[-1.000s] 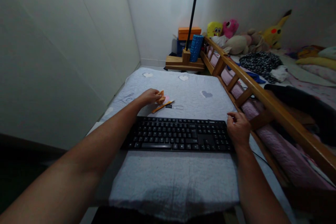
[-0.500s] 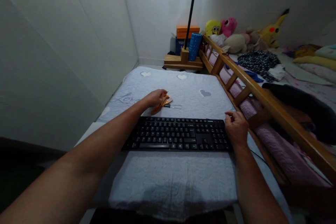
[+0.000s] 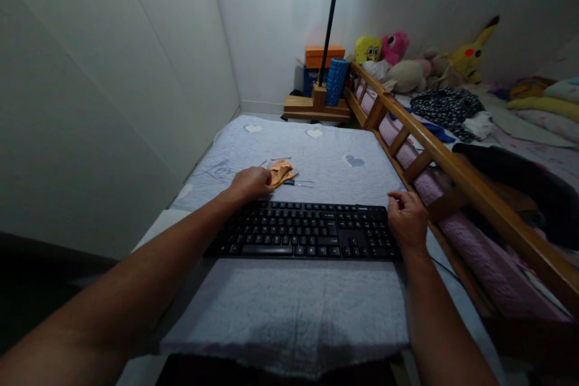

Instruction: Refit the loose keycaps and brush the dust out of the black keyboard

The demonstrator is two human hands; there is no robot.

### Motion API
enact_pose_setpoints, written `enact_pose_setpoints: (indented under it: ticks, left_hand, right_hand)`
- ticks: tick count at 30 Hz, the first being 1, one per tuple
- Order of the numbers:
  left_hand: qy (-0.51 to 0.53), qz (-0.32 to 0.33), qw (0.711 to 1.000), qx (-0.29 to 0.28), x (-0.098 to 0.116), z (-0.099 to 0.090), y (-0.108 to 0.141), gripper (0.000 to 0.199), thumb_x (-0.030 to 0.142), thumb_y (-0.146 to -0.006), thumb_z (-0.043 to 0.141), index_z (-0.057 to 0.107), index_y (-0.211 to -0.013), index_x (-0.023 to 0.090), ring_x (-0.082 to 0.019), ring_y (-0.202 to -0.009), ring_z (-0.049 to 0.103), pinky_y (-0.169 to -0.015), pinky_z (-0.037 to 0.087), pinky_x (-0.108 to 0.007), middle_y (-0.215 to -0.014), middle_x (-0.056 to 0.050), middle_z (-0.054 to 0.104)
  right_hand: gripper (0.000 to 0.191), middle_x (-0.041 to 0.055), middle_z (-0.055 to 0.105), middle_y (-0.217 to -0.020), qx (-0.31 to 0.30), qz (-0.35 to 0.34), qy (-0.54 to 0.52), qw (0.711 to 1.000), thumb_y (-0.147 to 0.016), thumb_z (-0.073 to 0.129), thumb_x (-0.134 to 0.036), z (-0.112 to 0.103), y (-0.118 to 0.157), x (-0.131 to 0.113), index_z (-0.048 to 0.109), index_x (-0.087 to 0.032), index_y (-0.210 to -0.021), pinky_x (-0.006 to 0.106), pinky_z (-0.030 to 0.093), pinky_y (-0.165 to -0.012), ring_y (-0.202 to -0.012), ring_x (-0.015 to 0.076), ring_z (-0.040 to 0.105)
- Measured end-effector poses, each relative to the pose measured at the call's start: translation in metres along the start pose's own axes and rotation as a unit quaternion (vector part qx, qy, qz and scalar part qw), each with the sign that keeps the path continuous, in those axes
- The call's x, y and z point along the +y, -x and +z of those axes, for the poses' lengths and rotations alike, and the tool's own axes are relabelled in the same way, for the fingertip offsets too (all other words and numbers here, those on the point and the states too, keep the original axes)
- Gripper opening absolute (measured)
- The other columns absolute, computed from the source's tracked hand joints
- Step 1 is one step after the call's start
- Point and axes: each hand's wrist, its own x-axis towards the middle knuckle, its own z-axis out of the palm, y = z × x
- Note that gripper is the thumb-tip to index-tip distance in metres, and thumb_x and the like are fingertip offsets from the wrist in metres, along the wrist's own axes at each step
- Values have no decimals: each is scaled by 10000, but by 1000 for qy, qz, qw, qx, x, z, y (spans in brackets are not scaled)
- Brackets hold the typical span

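Observation:
A black keyboard (image 3: pixel 312 230) lies across the cloth-covered table in front of me. Just behind its left part, my left hand (image 3: pixel 251 183) has its fingers closed at the left edge of a crumpled orange cloth (image 3: pixel 281 172). Beside the cloth rests a small tool with a black handle and thin wire prongs (image 3: pixel 301 183), like a keycap puller. A thin stick (image 3: pixel 281 158) lies behind the cloth, and another pokes out by my hand. At the keyboard's right end, my right hand (image 3: pixel 408 217) is curled against the edge, fingers bent; its grip is partly hidden.
A pale blue cover with hearts (image 3: pixel 335 175) drapes the table. To the right runs a wooden bed rail (image 3: pixel 434 151), with clothes and plush toys beyond. White cabinet doors (image 3: pixel 136 72) stand at left. A black pole (image 3: pixel 330 18) rises from a wooden base at the back.
My left hand has drawn back toward me and leftward. The orange cloth now lies more spread out, and the thin sticks behind it have come into sight. My right hand stays put.

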Motion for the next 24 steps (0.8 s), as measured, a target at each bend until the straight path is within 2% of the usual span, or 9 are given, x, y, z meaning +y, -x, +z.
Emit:
enact_pose_setpoints:
  ticks: [7,11,15,18,20,22,24]
  left_hand:
    - [-13,-26,999,-31,8,2,0,172,314,-636,693,776,-774,254,-270,-836,672,-699,430,-319,-817,-73,751]
    - [24,-13,999,-40,8,-2,3,139,291,-625,699,765,-738,244,-248,-787,663,-669,410,-311,-771,-52,744]
    - [86,-1,996,-32,8,-10,11,135,307,-683,672,753,-745,219,-208,-766,653,-664,404,-291,-760,-30,738]
    - [131,15,991,-30,14,-17,24,149,315,-691,665,735,-745,196,-190,-713,634,-641,402,-289,-713,-21,708]
    - [160,33,986,-30,22,-20,35,166,319,-704,649,732,-781,196,-173,-689,625,-634,407,-285,-727,-11,705]
    - [183,49,981,-34,31,-21,46,170,321,-714,639,716,-795,194,-164,-679,626,-627,417,-278,-739,-10,705]
    - [203,64,976,-38,42,-20,57,150,311,-707,639,697,-783,195,-161,-677,625,-614,419,-274,-738,-9,698]
  right_hand:
    - [182,91,678,-847,2,1,0,1000,-849,520,-249,0,0,1,687,-178,-838,379,505,-742,-751,233,609]
    - [183,97,685,-861,9,4,-6,1000,-849,520,-253,0,0,-2,685,-175,-857,381,513,-753,-778,238,624]
    - [189,98,683,-875,33,9,-21,999,-865,527,-256,-2,1,-11,682,-166,-923,387,520,-757,-779,236,630]
    - [184,93,675,-885,47,-6,-43,998,-885,535,-239,-3,3,-30,675,-164,-979,392,517,-757,-781,234,623]
    - [178,81,670,-880,32,-43,-61,997,-897,539,-214,-2,6,-49,670,-175,-1011,396,512,-774,-796,236,614]
    - [183,78,669,-889,-1,-108,-73,992,-913,541,-187,-1,9,-71,667,-182,-1046,403,502,-816,-858,249,613]
    - [226,74,655,-862,-57,-172,-72,981,-938,530,-168,2,12,-95,658,-167,-1124,394,492,-804,-838,249,594]
